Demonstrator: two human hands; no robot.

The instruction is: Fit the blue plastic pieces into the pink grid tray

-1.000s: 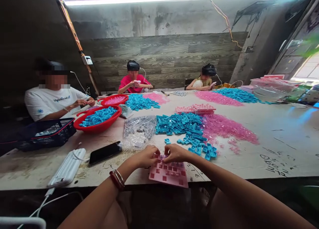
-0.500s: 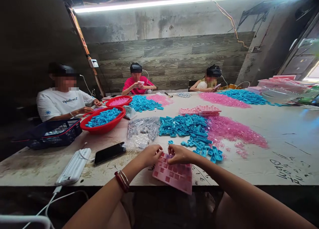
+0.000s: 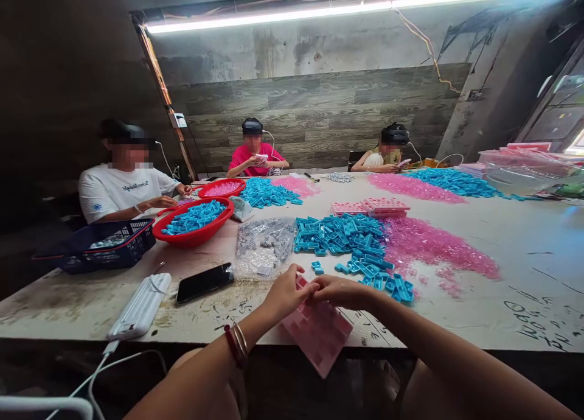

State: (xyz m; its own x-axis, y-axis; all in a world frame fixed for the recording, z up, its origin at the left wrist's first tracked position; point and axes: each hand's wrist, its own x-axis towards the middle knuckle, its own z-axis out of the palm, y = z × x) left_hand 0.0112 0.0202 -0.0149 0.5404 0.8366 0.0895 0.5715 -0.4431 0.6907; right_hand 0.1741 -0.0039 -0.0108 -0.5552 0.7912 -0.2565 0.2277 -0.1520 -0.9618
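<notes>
A pink tray [image 3: 322, 338] with square recesses is tilted over the table's front edge, its lower corner pointing down. My left hand [image 3: 288, 295] is closed on the tray's upper left edge. At the tray's upper part my right hand [image 3: 340, 291] has its fingers pinched together, touching my left fingertips; what they hold, if anything, is hidden. Just beyond my hands lie blue plastic pieces [image 3: 340, 232] in a pile. Beside them spreads a heap of clear pink pieces [image 3: 438, 246]. Past my left hand is a clear plastic bag [image 3: 264, 243] with small grey pieces.
A black phone [image 3: 204, 283] and white power bank [image 3: 139, 307] with cables lie left, near red bowls [image 3: 194, 237] and a dark basket [image 3: 109, 255]. Stacked pink trays [image 3: 385, 208] stand beyond the blue pile. Several people [image 3: 121, 192] sit around the table [image 3: 456, 322].
The pink tray has turned so that a corner points down. My hands have come together at its top, and the view has shifted slightly.
</notes>
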